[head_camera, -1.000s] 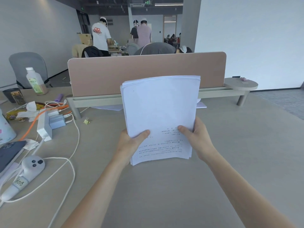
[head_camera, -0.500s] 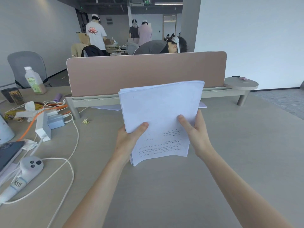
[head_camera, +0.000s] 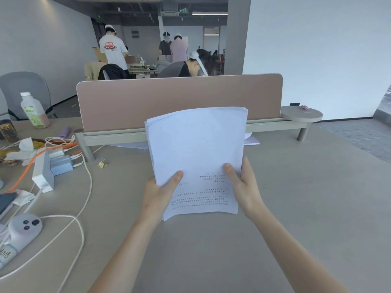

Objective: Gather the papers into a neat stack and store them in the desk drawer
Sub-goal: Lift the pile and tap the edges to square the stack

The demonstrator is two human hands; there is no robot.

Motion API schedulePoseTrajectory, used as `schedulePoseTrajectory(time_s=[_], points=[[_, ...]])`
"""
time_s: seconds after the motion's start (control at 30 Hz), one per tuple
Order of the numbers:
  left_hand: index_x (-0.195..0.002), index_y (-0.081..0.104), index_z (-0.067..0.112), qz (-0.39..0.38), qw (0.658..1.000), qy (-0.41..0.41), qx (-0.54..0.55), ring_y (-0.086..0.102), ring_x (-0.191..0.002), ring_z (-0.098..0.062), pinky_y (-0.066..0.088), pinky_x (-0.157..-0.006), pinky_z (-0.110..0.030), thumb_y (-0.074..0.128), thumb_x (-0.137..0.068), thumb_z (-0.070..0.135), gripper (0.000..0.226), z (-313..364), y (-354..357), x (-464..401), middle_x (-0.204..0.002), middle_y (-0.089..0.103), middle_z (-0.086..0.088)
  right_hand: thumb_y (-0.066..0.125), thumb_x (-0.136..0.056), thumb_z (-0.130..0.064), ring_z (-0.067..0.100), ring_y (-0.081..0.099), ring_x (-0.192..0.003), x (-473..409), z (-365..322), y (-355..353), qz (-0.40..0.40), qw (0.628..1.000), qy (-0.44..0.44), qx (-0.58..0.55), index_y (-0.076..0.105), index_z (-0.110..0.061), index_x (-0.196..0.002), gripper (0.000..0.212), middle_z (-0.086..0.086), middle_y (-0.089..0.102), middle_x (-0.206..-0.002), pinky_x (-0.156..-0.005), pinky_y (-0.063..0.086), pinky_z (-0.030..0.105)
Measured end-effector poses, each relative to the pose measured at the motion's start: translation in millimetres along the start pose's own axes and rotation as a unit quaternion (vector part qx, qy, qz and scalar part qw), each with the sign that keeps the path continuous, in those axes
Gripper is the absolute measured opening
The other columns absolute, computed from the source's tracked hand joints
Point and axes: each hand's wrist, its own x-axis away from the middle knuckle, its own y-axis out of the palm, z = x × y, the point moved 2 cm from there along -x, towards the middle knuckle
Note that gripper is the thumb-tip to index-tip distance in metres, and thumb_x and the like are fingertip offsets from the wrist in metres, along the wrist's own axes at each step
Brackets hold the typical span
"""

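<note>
A stack of papers [head_camera: 195,157] is held upright above the middle of the bench [head_camera: 296,208], its lower edge just over the surface; whether it touches cannot be told. The left hand [head_camera: 157,197] is closed on the stack's lower left edge, thumb pressed on the front sheet, fingers hidden behind. The right hand [head_camera: 243,187] is closed on the lower right edge in the same way, thumb on the front. Each grip is thus pinching the stack. Printed lines are seen on the lower part of the front sheet; the upper part is blank. The sheet tops are slightly uneven at the far left corner. Behind the stack a pink divider panel [head_camera: 179,102] is mounted on a low rail, with a round shelf [head_camera: 301,114] at its right end carrying a small pink item, too small to identify. More loose sheets [head_camera: 251,141] are seen lying flat under the rail, right of the stack. At far left a capped bottle [head_camera: 33,111] is standing upright, brownish liquid filling its lower part. Near it a dark jar [head_camera: 7,131] is seen, contents unclear. A white power strip [head_camera: 42,172] with a plugged adapter, an orange cable [head_camera: 27,168] and a white cable [head_camera: 84,187] are spread over the left side. A grey handheld controller [head_camera: 21,231] is lying at near left. A small gold binder clip [head_camera: 102,164] is resting near the rail's left leg. No drawer is in view.
</note>
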Motion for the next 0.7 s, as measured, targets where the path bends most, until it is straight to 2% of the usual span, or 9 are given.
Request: schedulePoseTrajectory(time_s=[0.1,0.17,0.23,0.3,0.37,0.43,0.5,0.6,0.7], points=[[-0.087,0.075,0.028,-0.002,1.000,-0.023,-0.003,0.074,-0.086,-0.001,0.058,-0.085,-0.036,0.078,-0.083,0.031,0.005,-7.9,3.4,8.6,-0.087,0.079,0.018,0.053,-0.104,-0.030,-0.008,0.066,-0.101,7.3,7.9,3.5,0.000,0.999,0.033,0.010,0.053,-0.047,-0.106,0.017,-0.035,0.070,-0.103,-0.100,0.054,0.040],[-0.089,0.075,0.028,0.000,1.000,-0.026,-0.006,0.074,-0.089,-0.001,0.058,-0.089,-0.037,0.078,-0.083,0.032,0.008,-9.5,6.1,14.4,-0.088,0.078,0.020,0.053,-0.104,-0.030,-0.011,0.066,-0.095,10.7,13.0,3.1,-0.005,0.998,0.048,0.029,0.052,-0.043,-0.103,0.012,-0.037,0.069,-0.096,-0.098,0.054,0.040],[-0.083,0.076,0.029,0.000,0.999,-0.031,-0.010,0.073,-0.083,0.000,0.059,-0.087,-0.039,0.078,-0.083,0.031,0.003,-5.1,6.2,16.0,-0.081,0.078,0.021,0.055,-0.103,-0.031,0.004,0.069,-0.101,12.7,11.0,-0.4,0.002,0.998,0.051,0.037,0.055,-0.030,-0.106,0.003,-0.024,0.071,-0.096,-0.096,0.055,0.044],[-0.076,0.077,0.031,0.000,0.999,-0.041,-0.016,0.072,-0.077,-0.006,0.058,-0.085,-0.044,0.078,-0.083,0.033,0.007,-2.6,5.7,17.1,-0.076,0.077,0.021,0.059,-0.101,-0.031,0.020,0.069,-0.104,14.5,4.2,-3.4,0.015,0.998,0.053,0.044,0.052,-0.016,-0.110,0.019,-0.010,0.069,-0.098,-0.094,0.055,0.052],[-0.080,0.078,0.031,0.001,0.998,-0.061,-0.010,0.071,-0.083,-0.012,0.057,-0.086,-0.048,0.080,-0.080,0.037,0.006,0.0,7.3,20.5,-0.081,0.078,0.017,0.064,-0.098,-0.031,0.020,0.070,-0.104,19.2,-1.6,-5.8,0.024,0.997,0.055,0.037,0.051,-0.019,-0.112,0.023,-0.008,0.069,-0.105,-0.093,0.057,0.051],[-0.094,0.077,0.025,0.001,0.996,-0.084,-0.004,0.072,-0.095,-0.016,0.057,-0.090,-0.045,0.081,-0.078,0.038,0.021,3.0,11.1,25.3,-0.093,0.079,0.011,0.065,-0.097,-0.032,0.019,0.072,-0.102,26.2,-5.1,-9.4,0.030,0.997,0.057,0.036,0.052,-0.023,-0.111,0.022,-0.005,0.072,-0.108,-0.089,0.058,0.047],[-0.103,0.075,0.020,-0.009,0.994,-0.108,-0.009,0.071,-0.099,-0.019,0.055,-0.090,-0.040,0.082,-0.076,0.039,0.033,3.8,14.7,30.1,-0.099,0.077,0.006,0.061,-0.098,-0.032,0.019,0.070,-0.092,35.3,-8.7,-16.6,0.042,0.996,0.062,0.041,0.053,-0.017,-0.108,0.020,0.002,0.072,-0.101,-0.082,0.056,0.042],[-0.105,0.074,0.022,-0.042,0.987,-0.153,-0.019,0.070,-0.105,-0.023,0.053,-0.096,-0.046,0.086,-0.066,0.049,0.049,6.8,22.1,40.0,-0.106,0.077,0.004,0.053,-0.098,-0.027,0.019,0.052,-0.075,47.8,-14.1,-35.1,0.049,0.995,0.084,0.035,0.046,-0.006,-0.097,0.022,0.003,0.054,-0.081,-0.071,0.043,0.037],[-0.107,0.074,0.022,-0.068,0.982,-0.175,-0.020,0.062,-0.114,-0.022,0.045,-0.103,-0.042,0.082,-0.073,0.045,0.042,9.7,37.5,51.6,-0.114,0.072,0.005,0.051,-0.095,-0.024,0.023,0.056,-0.078,57.4,-17.0,-63.4,0.045,0.992,0.100,0.067,0.052,-0.006,-0.100,0.019,0.009,0.059,-0.085,-0.072,0.048,0.039]])
